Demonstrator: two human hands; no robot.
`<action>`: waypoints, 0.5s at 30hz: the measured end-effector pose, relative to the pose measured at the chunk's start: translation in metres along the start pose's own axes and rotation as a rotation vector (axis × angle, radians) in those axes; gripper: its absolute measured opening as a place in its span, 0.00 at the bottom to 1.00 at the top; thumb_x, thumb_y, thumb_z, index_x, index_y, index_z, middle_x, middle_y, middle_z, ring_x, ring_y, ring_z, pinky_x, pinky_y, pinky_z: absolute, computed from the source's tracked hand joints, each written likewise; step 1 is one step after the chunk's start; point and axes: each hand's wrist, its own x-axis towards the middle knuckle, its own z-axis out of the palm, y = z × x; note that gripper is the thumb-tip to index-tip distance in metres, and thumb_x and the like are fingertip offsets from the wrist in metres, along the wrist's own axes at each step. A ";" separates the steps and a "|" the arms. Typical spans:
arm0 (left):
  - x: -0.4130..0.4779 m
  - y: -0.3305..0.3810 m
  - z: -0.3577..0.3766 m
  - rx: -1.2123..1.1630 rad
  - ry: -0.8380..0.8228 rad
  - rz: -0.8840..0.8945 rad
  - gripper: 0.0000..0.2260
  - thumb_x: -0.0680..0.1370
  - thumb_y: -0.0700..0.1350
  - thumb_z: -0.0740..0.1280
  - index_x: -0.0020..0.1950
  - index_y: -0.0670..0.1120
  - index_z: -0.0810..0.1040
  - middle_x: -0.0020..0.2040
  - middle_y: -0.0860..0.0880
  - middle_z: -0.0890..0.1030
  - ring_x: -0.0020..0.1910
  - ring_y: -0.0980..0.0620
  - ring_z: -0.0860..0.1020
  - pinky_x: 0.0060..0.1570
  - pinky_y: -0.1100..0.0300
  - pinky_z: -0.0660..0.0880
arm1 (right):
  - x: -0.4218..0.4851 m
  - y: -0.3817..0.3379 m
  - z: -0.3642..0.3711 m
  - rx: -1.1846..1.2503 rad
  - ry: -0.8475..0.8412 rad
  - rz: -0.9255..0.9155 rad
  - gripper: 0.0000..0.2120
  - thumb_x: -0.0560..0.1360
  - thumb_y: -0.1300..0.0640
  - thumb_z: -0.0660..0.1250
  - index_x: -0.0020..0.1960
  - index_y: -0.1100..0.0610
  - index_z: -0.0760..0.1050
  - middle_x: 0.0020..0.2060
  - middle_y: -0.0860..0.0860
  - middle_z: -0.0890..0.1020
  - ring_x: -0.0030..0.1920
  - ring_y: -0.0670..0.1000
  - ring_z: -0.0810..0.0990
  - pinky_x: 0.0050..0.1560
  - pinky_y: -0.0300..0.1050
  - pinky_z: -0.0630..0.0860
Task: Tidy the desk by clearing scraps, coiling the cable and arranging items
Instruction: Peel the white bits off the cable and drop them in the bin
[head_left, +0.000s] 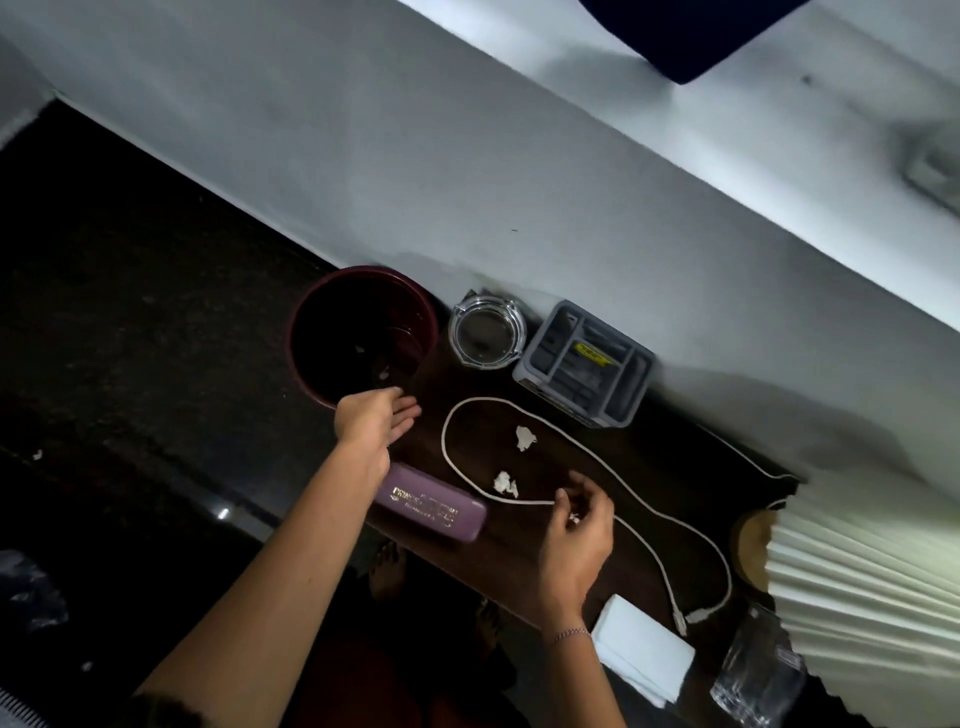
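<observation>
My left hand (375, 418) is flat and open at the near rim of a dark red bin (311, 332), which holds a few white scraps. My right hand (579, 525) hovers over the dark desk with its fingers pinched on a small white paper scrap (574, 516). Two more white scraps lie on the desk, one (524, 437) further back and one (505, 483) just left of my right hand. A white cable (597, 457) runs in loose loops across the desk, its plugs (688, 619) near the front edge.
A purple case (431, 512) lies under my left forearm. A glass ashtray (485, 332) and a grey organiser tray (584, 364) stand against the wall. White napkins (641, 649), a drinking glass (753, 675) and a pleated lampshade (857, 597) crowd the right end.
</observation>
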 end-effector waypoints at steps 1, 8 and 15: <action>-0.005 -0.007 0.002 0.015 -0.008 -0.005 0.14 0.79 0.37 0.58 0.63 0.33 0.72 0.58 0.35 0.79 0.50 0.44 0.80 0.48 0.58 0.76 | 0.000 0.008 -0.009 -0.026 0.012 0.021 0.10 0.74 0.66 0.65 0.54 0.58 0.76 0.50 0.52 0.77 0.46 0.48 0.76 0.44 0.27 0.67; -0.034 -0.040 0.024 0.103 -0.051 -0.007 0.13 0.79 0.36 0.56 0.62 0.32 0.72 0.59 0.33 0.77 0.56 0.39 0.79 0.51 0.57 0.74 | -0.012 0.052 -0.044 -0.320 -0.143 0.158 0.12 0.73 0.59 0.69 0.56 0.58 0.76 0.55 0.57 0.74 0.56 0.59 0.74 0.57 0.51 0.74; -0.056 -0.062 0.037 0.151 -0.076 -0.034 0.14 0.80 0.34 0.56 0.63 0.30 0.70 0.61 0.32 0.75 0.59 0.38 0.77 0.54 0.55 0.74 | -0.022 0.071 -0.046 -0.359 -0.259 0.214 0.07 0.73 0.63 0.68 0.50 0.61 0.75 0.53 0.57 0.71 0.48 0.55 0.75 0.51 0.43 0.71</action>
